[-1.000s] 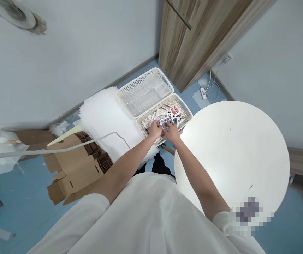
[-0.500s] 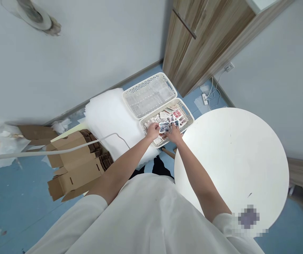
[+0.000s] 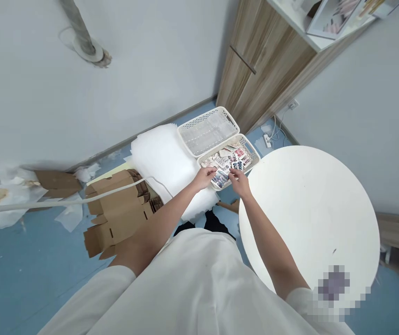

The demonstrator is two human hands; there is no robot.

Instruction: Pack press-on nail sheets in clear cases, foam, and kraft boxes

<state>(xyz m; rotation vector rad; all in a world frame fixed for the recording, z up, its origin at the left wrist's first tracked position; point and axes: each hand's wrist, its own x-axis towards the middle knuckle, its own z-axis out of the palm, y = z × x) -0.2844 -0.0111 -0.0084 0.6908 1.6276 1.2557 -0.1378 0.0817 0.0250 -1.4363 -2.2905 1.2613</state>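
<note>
By the basket rim (image 3: 254, 151), space separates left hand (image 3: 203, 178) from right hand (image 3: 240, 182).

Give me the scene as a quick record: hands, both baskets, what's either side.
Left hand: at near basket's left side, fingertips by printed cards; grip unclear
Right hand: at the basket's near edge, fingertips by cards; grip unclear
Near basket: printed cards, loosely piled
Far basket: clear plastic pieces
Left: white sheets, cardboard
Right: round table
</note>
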